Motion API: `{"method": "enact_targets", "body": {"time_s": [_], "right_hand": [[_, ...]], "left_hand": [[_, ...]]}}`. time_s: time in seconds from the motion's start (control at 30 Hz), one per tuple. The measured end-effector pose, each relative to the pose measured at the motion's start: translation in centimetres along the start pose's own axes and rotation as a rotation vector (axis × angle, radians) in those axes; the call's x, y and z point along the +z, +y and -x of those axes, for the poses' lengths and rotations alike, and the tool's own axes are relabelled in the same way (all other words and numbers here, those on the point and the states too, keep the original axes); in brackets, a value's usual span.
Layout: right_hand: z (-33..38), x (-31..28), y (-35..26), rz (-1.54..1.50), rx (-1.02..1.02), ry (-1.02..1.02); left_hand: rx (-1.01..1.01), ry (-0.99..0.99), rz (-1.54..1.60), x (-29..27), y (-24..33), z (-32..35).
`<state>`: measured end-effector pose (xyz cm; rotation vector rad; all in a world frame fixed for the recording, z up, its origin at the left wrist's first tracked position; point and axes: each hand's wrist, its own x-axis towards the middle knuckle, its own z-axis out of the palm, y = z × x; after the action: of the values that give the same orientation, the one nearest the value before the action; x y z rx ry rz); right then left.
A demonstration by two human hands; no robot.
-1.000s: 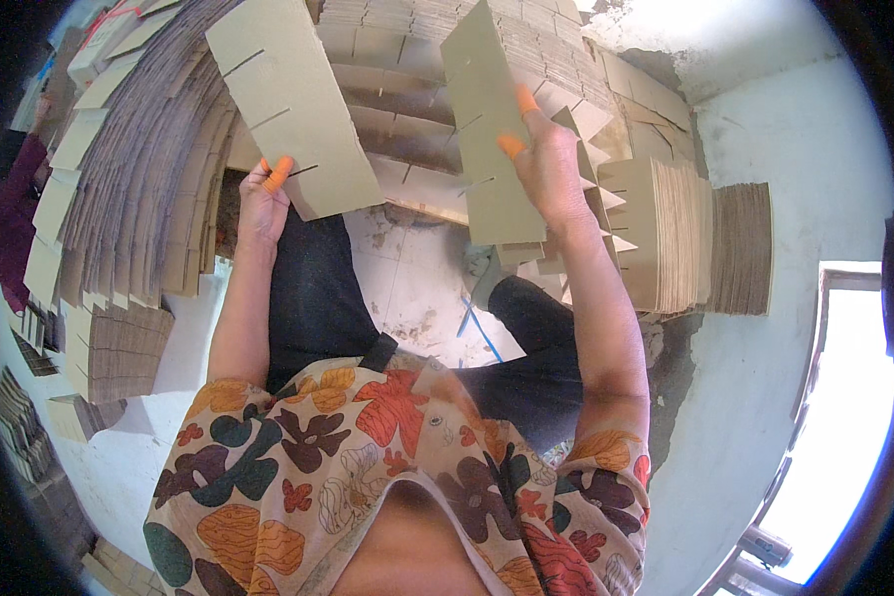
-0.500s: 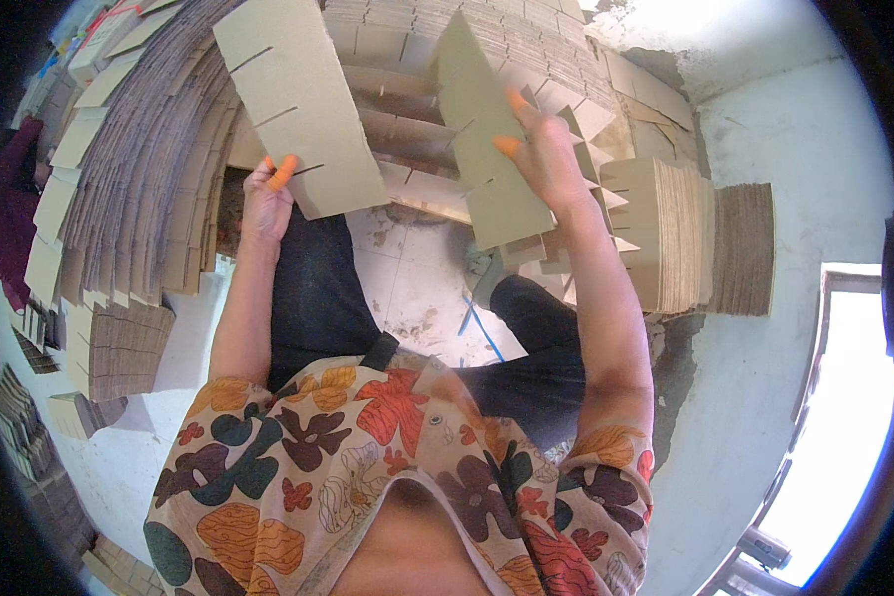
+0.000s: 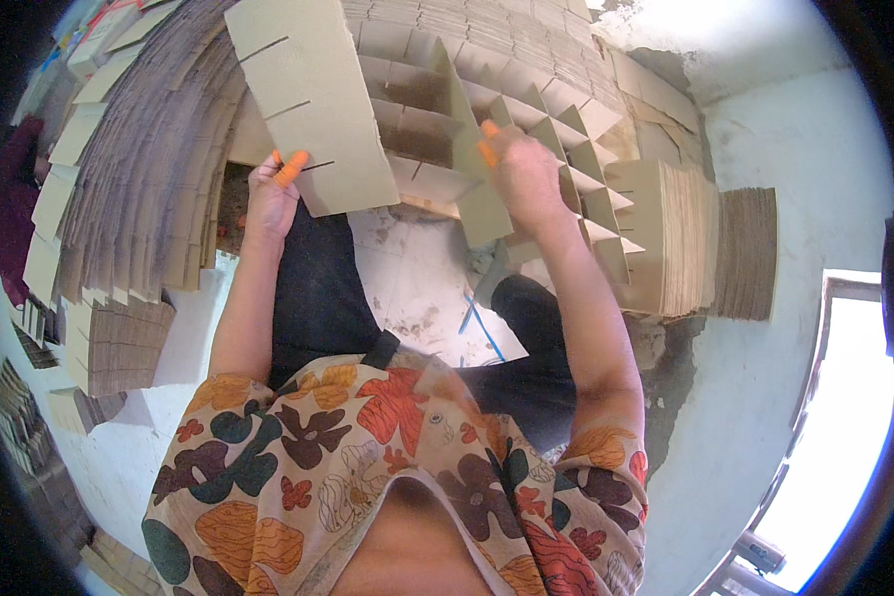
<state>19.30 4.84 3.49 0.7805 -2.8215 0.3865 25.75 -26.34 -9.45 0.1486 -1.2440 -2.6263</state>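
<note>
My left hand (image 3: 274, 191), with orange finger covers, is closed on the lower left edge of a slotted cardboard strip (image 3: 313, 109). That strip hangs tilted above the left end of a cardboard divider grid (image 3: 556, 129). My right hand (image 3: 524, 169), also with orange covers, is at another cardboard strip (image 3: 477, 184), which stands upright across the grid's cross strips. Its fingers are pinched on that strip's upper right side. To the right of this hand the grid forms several square cells. On the left, the cross strips (image 3: 412, 129) stand roughly parallel, partly hidden by the left strip.
Tall piles of flat cardboard (image 3: 149, 149) rise at the left. Another stack of cardboard strips (image 3: 666, 238) stands at the right by the pale wall (image 3: 805, 169). A blue strap (image 3: 482, 328) lies on the white floor between my legs. A person's dark red sleeve (image 3: 12, 219) shows at the far left.
My right hand has moved left and down, bringing its strip from raised and tilted to upright among the cross strips. The left hand still holds its strip, shifted slightly right.
</note>
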Motion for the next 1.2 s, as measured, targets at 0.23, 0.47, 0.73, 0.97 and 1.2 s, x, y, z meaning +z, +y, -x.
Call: {"method": "enact_targets", "body": {"time_s": [0.23,0.47,0.73,0.97,1.2], "right_hand": [[-0.4,1.9,-0.8,0.097,0.037,-0.223],[2.4,-1.8,-5.8,-0.822,0.178,0.165],[4.1,-5.6,-4.3,-0.445,0.113,0.336],[4.0,-5.7,-3.7,-0.321,0.116,0.232],[3.0,-4.4,-5.6,-0.442,0.132,0.173]], "left_hand": [[0.065,0.05,0.001,0.6,1.5,0.1],[0.006,-0.028,0.095,9.5,2.2,0.6],[0.132,-0.182,-0.517,11.0,2.1,0.0],[0.786,-0.479,-1.454,9.0,1.1,-0.5],[0.781,-0.488,-1.426,8.4,-0.3,-1.1]]}}
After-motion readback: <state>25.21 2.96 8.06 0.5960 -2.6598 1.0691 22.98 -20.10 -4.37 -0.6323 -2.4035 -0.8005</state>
